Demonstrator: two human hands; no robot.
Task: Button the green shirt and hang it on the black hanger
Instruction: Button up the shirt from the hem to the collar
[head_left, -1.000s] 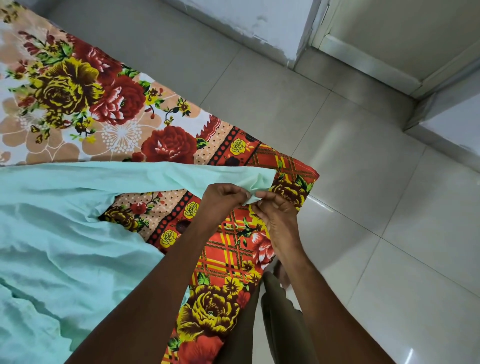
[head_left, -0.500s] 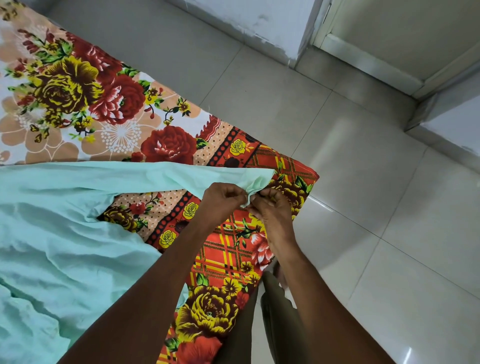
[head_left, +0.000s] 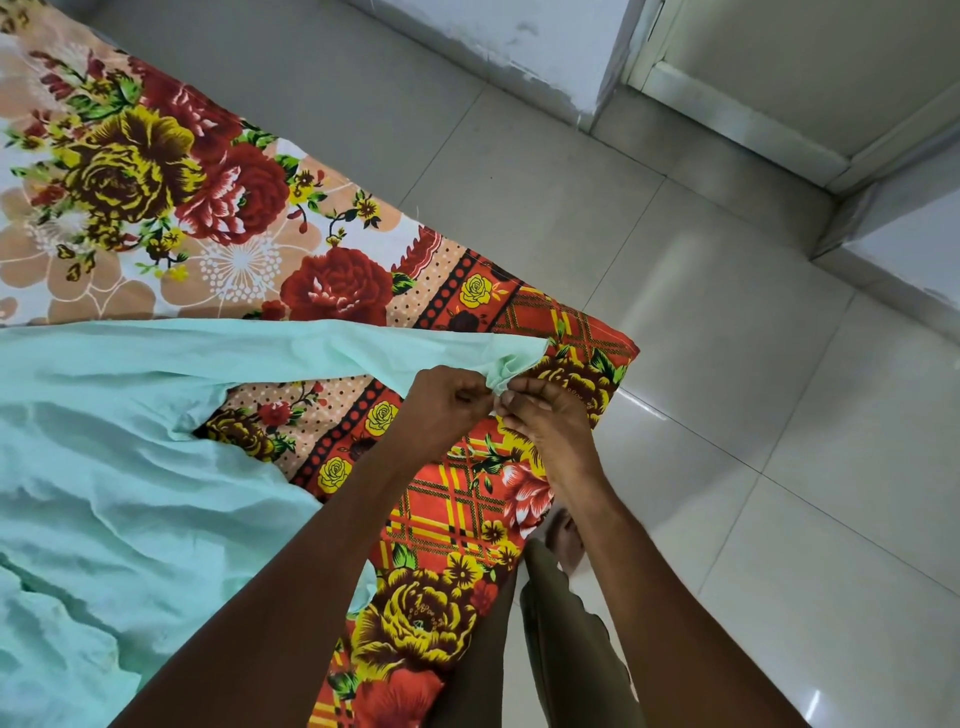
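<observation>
The light green shirt (head_left: 119, 467) lies spread over a floral bedsheet, with one long sleeve stretched to the right. My left hand (head_left: 441, 410) and my right hand (head_left: 550, 421) meet at the sleeve's cuff (head_left: 506, 366), both pinching its bunched end between fingertips. The cuff's button is hidden under my fingers. No black hanger is in view.
The floral bedsheet (head_left: 208, 208) covers a bed whose corner (head_left: 618, 348) ends just right of my hands. Grey floor tiles (head_left: 727, 415) lie to the right, with a wall and door frame (head_left: 727, 104) beyond. My trouser leg and foot (head_left: 566, 540) stand beside the bed.
My hands have drawn closer together at the cuff, and the cuff's end is now more bunched between my fingertips. The shirt body has not moved.
</observation>
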